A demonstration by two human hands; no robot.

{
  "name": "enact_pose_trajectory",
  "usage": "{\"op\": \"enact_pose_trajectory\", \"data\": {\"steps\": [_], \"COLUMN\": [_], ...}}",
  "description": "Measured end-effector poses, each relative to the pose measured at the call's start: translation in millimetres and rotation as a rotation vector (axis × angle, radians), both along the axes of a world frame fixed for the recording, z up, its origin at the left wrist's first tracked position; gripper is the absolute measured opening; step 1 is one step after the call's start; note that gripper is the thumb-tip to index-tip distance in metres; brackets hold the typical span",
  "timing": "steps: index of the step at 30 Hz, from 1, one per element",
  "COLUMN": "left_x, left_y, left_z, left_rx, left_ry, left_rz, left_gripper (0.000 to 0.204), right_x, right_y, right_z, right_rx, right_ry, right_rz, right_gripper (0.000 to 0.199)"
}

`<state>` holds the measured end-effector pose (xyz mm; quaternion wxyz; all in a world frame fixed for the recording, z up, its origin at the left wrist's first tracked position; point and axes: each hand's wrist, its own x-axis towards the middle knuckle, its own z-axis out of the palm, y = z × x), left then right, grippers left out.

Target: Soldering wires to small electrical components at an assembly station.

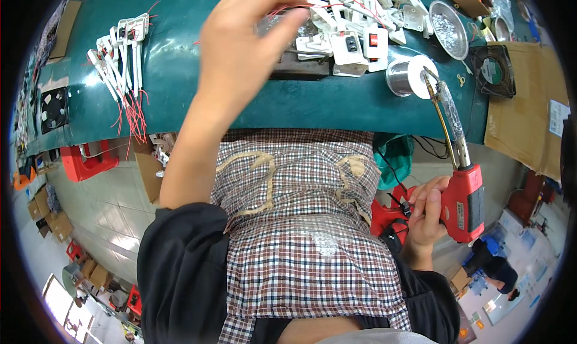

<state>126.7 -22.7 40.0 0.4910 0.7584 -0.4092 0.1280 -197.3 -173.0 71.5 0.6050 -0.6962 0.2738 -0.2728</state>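
My right hand (428, 215) is wrapped round a red and black soldering gun (464, 205) at the lower right. The gun's long metal tip and thin tube point up beside a spool of solder wire (399, 78). My left hand (243, 43) reaches over the far middle of the table, thumb and fingers apart and the thumb blurred. Thin red wires (288, 8) run by those fingertips; whether they touch is unclear. Just beyond lies a pile of white plastic switch housings (347, 48), some with red or black switches. A dark block (300, 67) sits under the pile's near edge, partly hidden.
On the left of the green table (174, 103) lies a bundle of white parts with red wires (123, 61). A metal bowl (449, 30) stands at the back right. One small fan (493, 70) is at the right, another fan (54, 109) at the left. Cardboard (523, 103) borders the right side.
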Motion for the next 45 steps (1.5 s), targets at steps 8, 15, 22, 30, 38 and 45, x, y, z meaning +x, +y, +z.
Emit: {"op": "enact_pose_trajectory", "data": {"steps": [8, 15, 22, 30, 38, 45], "left_x": [11, 13, 7, 5, 0, -15], "left_y": [-62, -54, -61, -62, -26, -11], "left_z": [-6, 0, -4, 3, 51, 64], "left_rx": [0.412, 0.346, 0.415, 0.044, 0.040, 0.250], "left_ry": [-0.295, -0.045, 0.033, 0.252, 0.898, 1.007], "left_rz": [-0.027, -0.055, -0.147, -0.144, -0.509, -0.468], "left_gripper": [0.018, 0.024, 0.028, 0.018, 0.020, 0.021], "right_x": [-13, 12, 26, 35, 68, 76], "right_y": [-5, -20, -26, -34, -63, -45], "right_z": [-4, -8, -6, -6, -3, -2], "right_rx": [-0.033, -0.005, -0.005, -0.059, -0.581, -0.276], "right_ry": [-0.045, -0.141, -0.221, -0.251, -0.211, -0.312], "right_rz": [-0.078, -0.185, -0.115, -0.198, -0.120, -0.188], "right_gripper": [0.012, 0.015, 0.012, 0.015, 0.050, 0.043]}}
